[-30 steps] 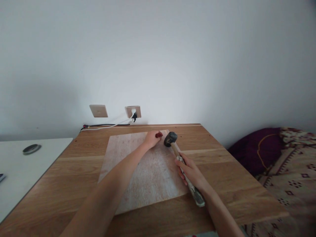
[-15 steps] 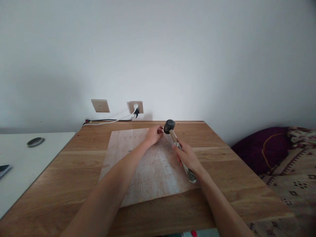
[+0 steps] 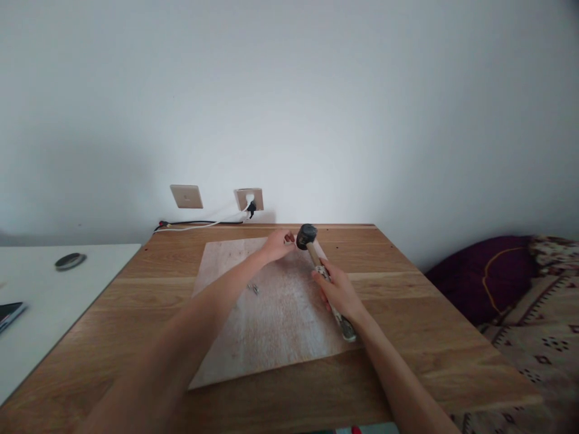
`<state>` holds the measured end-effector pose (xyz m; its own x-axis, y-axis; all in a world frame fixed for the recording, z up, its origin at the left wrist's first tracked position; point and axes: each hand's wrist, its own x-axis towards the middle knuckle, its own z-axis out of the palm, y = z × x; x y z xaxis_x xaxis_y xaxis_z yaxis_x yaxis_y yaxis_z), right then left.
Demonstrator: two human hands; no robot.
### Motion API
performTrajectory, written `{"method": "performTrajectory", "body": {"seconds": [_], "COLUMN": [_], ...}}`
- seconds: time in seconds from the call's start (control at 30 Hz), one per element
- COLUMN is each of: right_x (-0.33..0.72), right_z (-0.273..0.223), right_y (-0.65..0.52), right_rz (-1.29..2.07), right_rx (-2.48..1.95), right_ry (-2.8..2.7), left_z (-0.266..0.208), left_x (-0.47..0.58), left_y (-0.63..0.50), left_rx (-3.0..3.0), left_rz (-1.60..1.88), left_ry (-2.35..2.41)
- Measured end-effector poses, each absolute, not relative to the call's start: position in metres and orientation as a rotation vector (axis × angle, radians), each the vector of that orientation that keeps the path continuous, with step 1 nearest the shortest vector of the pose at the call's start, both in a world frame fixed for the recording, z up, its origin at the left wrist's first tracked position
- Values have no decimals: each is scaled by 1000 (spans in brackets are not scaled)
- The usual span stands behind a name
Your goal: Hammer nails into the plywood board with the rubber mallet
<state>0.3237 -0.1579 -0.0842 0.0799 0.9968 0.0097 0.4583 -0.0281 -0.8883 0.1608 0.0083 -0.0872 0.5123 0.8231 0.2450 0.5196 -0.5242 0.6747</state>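
My right hand is wrapped round the handle of a rubber mallet, which has a black head and a light wooden shaft with a worn grip. The mallet's head is close to the fingertips of my left hand, over the far part of a pale wooden board. My left fingers are curled in a pinch; whatever they hold is too small to make out. A few small metal pieces, perhaps nails, lie on the board beside my left forearm.
The board lies on a wooden table against a white wall. Cables run along its back edge to a wall socket. On the left, a white table bears a round dark object and a phone. A purple cushion is at right.
My left hand has drawn slightly left, and its forearm has shifted left, showing the small metal pieces. The mallet's head has moved slightly left and lower. The view has shifted slightly.
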Motion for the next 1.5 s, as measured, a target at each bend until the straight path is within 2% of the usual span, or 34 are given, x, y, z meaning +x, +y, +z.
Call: {"method": "performTrajectory", "body": {"seconds": [0.1, 0.17, 0.23, 0.47, 0.9, 1.17, 1.5], "right_x": [327, 330, 331, 328, 329, 327, 327], "right_z": [-88, -91, -93, -92, -91, -92, -93], "right_y": [-158, -158, -157, -155, -157, -155, -156], "right_rz": [888, 898, 921, 1061, 1102, 1062, 1051], "right_rx": [-1552, -1540, -1536, -1461, -1439, -1406, -1419], "right_ry": [-1431, -1370, -1327, -1298, -1293, -1204, -1173], "left_z": [-62, -48, -40, -44, -52, -78, -114], "left_x": [123, 94, 69, 52, 59, 112, 144], "left_y": [-3, -17, -35, -74, -62, -5, 30], "left_rx": [2383, 2614, 2766, 3013, 2586, 2211, 2237], "left_rz": [606, 206, -10, -174, 58, 791, 889], "left_ry": [928, 642, 582, 675, 635, 819, 874]}}
